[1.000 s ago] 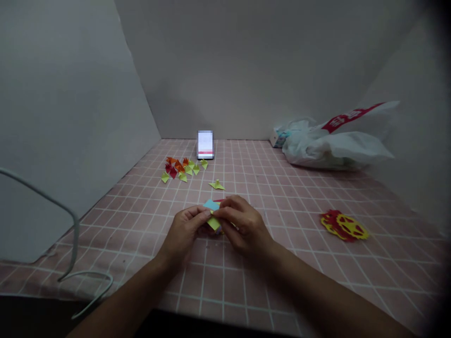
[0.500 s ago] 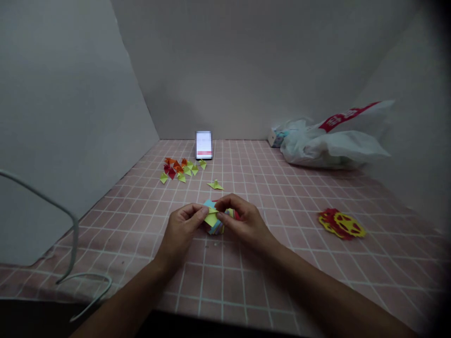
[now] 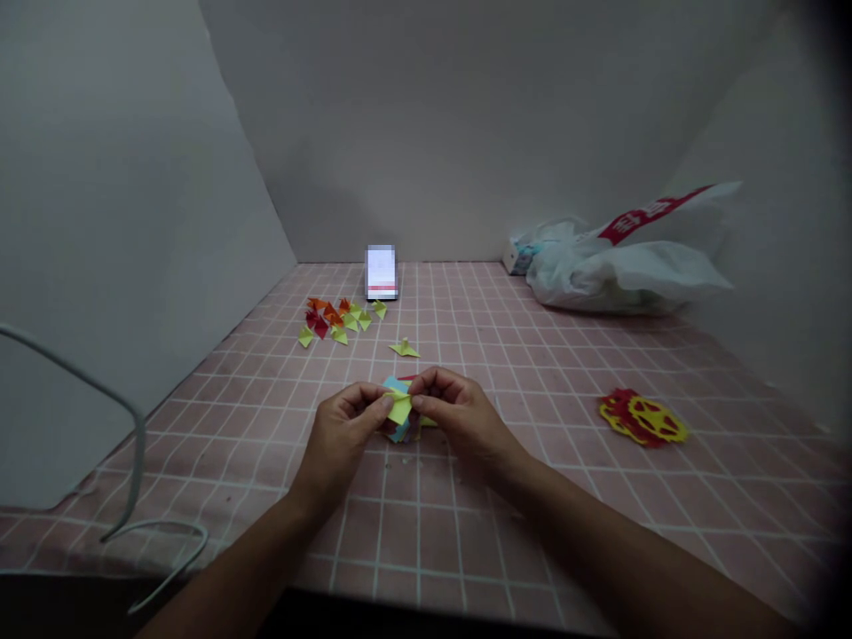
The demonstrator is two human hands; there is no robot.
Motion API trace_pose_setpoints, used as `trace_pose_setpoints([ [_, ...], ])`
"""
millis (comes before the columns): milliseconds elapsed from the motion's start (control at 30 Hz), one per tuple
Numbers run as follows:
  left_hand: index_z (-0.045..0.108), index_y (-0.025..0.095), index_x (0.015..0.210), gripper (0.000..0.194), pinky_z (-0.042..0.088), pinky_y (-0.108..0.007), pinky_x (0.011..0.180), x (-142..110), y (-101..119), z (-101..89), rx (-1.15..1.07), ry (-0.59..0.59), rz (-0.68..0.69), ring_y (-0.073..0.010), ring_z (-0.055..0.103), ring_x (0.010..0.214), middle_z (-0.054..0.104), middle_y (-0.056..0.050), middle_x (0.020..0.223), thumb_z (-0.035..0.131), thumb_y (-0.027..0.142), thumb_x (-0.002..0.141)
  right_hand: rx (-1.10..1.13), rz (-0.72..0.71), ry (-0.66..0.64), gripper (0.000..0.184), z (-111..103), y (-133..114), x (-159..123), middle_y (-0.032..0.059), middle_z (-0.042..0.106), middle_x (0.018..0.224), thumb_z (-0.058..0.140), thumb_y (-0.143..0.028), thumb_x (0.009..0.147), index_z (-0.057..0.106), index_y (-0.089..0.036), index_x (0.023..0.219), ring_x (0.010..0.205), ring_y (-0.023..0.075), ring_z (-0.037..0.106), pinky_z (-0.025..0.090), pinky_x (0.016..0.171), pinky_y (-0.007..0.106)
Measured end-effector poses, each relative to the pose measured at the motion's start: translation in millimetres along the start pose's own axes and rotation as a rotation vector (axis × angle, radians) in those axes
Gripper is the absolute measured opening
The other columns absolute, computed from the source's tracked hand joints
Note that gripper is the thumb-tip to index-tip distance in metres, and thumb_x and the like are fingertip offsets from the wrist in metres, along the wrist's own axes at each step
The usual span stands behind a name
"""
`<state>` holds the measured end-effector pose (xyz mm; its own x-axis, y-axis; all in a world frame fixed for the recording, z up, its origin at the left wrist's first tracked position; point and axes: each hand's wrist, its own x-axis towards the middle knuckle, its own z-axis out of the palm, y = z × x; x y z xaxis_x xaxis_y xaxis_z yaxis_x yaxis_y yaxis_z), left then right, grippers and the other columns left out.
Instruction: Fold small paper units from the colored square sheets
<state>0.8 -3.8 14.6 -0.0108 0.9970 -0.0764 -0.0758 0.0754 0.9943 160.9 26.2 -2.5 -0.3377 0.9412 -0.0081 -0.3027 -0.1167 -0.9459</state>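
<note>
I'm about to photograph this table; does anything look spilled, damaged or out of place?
One yellow origami crane lies apart from the grouped cranes, and specks too small to identify dot the tablecloth. I see no clear damage.

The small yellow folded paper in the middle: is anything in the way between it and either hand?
Nothing visible. The left hand and right hand pinch the small yellow folded paper directly, from opposite sides. Blue paper shows behind it, not between it and either hand.
</note>
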Motion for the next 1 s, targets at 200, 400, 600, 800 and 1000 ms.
trace_pose_setpoints([
  [200, 0.068, 0.014, 0.078, 0.018, 0.050, -0.025, 0.066, -0.7, 1.5, 0.5, 0.027, 0.012, 0.016, -0.0131, 0.061, 0.065, 0.067, -0.001, 0.071, 0.072, 0.031, 0.077, 0.079, 0.059, -0.027, 0.010, 0.6, -2.7, -1.2, 0.0004, 0.065, 0.076, 0.069, -0.025, 0.074, 0.064, -0.019, 0.080, 0.065, 0.0126, 0.060, 0.051, 0.067, 0.029],
  [400, 0.071, 0.014, 0.078, 0.017, 0.050, -0.024, 0.065, -0.3, 2.3, 2.5, 0.057, 0.028, 0.047, -0.0135, 0.062, 0.066, 0.069, -0.002, 0.073, 0.073, 0.031, 0.076, 0.115, 0.088, -0.031, 0.019, 1.0, -2.4, -0.8, 0.0009, 0.064, 0.076, 0.070, -0.035, 0.077, 0.061, -0.018, 0.079, 0.066, 0.0127, 0.060, 0.050, 0.068, 0.029],
  [600, 0.072, 0.016, 0.081, 0.015, 0.051, -0.025, 0.064, -1.4, 0.1, 2.0, 0.115, -0.012, 0.078, -0.0136, 0.062, 0.066, 0.069, -0.002, 0.073, 0.071, 0.030, 0.079, 0.063, 0.052, -0.080, 0.023, -1.9, -0.1, -0.3, 0.0003, 0.063, 0.080, 0.076, -0.034, 0.075, 0.061, -0.017, 0.076, 0.066, 0.0107, 0.058, 0.049, 0.066, 0.026],
  [800, 0.072, 0.015, 0.082, 0.016, 0.051, -0.025, 0.066, -1.1, -0.6, 1.2, 0.067, -0.022, 0.025, -0.0134, 0.062, 0.066, 0.069, -0.002, 0.073, 0.071, 0.031, 0.079, 0.025, 0.053, -0.103, 0.019, -2.9, -0.7, 0.3, -0.0008, 0.062, 0.074, 0.074, -0.031, 0.076, 0.063, -0.017, 0.077, 0.065, 0.0107, 0.058, 0.048, 0.065, 0.025],
  [1000, 0.072, 0.015, 0.083, 0.020, 0.050, -0.026, 0.070, 0.6, -5.1, -1.6, 0.032, -0.052, 0.001, -0.0141, 0.061, 0.070, 0.068, -0.003, 0.074, 0.068, 0.034, 0.083, -0.053, -0.006, -0.106, 0.015, -5.6, 2.5, 1.4, 0.0005, 0.065, 0.081, 0.073, -0.030, 0.078, 0.064, -0.018, 0.078, 0.068, 0.0107, 0.058, 0.048, 0.066, 0.026],
])
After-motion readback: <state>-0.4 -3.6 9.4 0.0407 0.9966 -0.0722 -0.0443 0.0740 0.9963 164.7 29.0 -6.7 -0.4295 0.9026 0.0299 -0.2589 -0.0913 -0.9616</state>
